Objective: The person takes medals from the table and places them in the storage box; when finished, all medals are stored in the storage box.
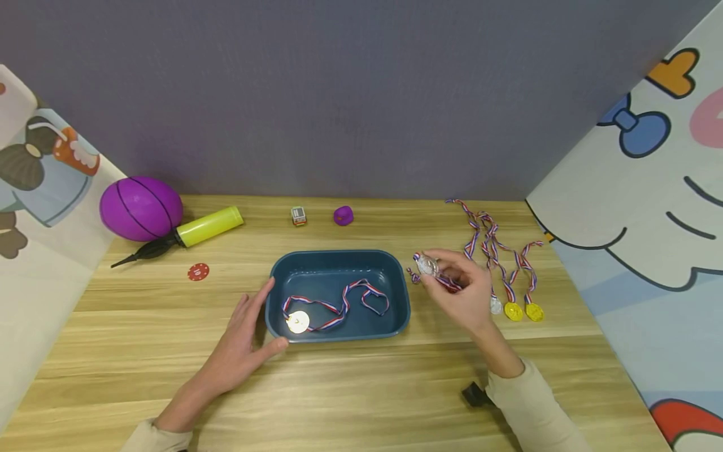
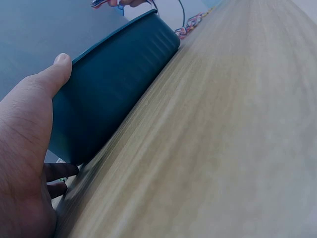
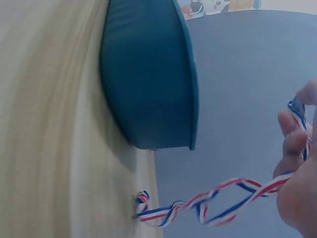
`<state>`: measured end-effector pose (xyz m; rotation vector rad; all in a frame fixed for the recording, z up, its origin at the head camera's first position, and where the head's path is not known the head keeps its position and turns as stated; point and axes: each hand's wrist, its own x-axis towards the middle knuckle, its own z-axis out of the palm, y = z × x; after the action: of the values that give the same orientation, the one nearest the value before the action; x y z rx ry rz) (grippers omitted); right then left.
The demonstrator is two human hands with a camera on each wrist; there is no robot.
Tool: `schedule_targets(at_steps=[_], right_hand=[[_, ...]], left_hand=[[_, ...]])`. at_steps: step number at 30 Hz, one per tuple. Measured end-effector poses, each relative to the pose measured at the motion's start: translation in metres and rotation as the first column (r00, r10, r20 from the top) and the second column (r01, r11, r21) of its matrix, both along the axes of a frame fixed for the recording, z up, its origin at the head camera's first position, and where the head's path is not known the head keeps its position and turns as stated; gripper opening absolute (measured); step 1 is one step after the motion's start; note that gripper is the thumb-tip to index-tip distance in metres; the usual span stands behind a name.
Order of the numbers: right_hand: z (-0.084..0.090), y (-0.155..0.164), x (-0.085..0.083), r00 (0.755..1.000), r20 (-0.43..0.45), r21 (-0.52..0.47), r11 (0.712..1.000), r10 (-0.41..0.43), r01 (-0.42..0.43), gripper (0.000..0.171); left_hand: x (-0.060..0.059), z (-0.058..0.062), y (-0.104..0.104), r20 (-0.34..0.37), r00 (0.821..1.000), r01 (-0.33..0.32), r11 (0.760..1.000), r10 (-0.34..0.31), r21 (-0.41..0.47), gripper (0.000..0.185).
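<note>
The right hand [image 1: 460,285] is pinching a silver medal [image 1: 427,266] just right of the blue tray [image 1: 339,260], its striped ribbon [image 3: 208,206] trailing onto the tabletop [image 1: 361,389]. The left hand [image 1: 248,336], fingers straight, is bracing the tray's left wall. To do this well, I judge it should be lifting the ribbon clear of the rim, keeping the tray steady, avoiding tangling with the medal inside [image 1: 298,321].

No lettering reads anywhere; the red token [image 1: 198,272] may bear marks, too small to tell.
</note>
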<state>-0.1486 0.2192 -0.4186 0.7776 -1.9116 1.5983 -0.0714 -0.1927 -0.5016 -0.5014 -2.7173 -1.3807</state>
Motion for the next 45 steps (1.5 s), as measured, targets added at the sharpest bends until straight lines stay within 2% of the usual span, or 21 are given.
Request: schedule_targets(at_steps=[11,24,32,39,45], right_hand=[[0.029,-0.003,-0.003,0.995,0.022,0.072,0.993,-0.093,0.091,0.031],[0.062,-0.004,-0.010,0.992,-0.070,0.064,0.992,-0.107,0.112,0.029],[0.082,-0.013,-0.006,0.992,-0.082,0.019,0.995,-0.095,0.097,0.029],[0.102,-0.031,-0.001,0.995,-0.095,-0.038,0.999,-0.040,0.037,0.042],[0.114,-0.048,0.002,0.994,-0.108,-0.043,0.999,0.004,-0.009,0.036]], left_hand=[[0.000,0.001,0.000,-0.002,1.000,0.001,1.000,-0.001,0.007,0.110],[0.000,0.000,0.000,-0.013,1.000,0.006,1.000,-0.005,0.010,0.110],[-0.001,0.000,0.000,-0.016,1.000,0.008,1.000,-0.008,0.001,0.110],[0.000,0.000,0.001,0.017,1.000,-0.005,1.000,0.005,0.001,0.111],[0.000,0.000,0.001,0.019,1.000,-0.007,1.000,0.007,0.002,0.111]])
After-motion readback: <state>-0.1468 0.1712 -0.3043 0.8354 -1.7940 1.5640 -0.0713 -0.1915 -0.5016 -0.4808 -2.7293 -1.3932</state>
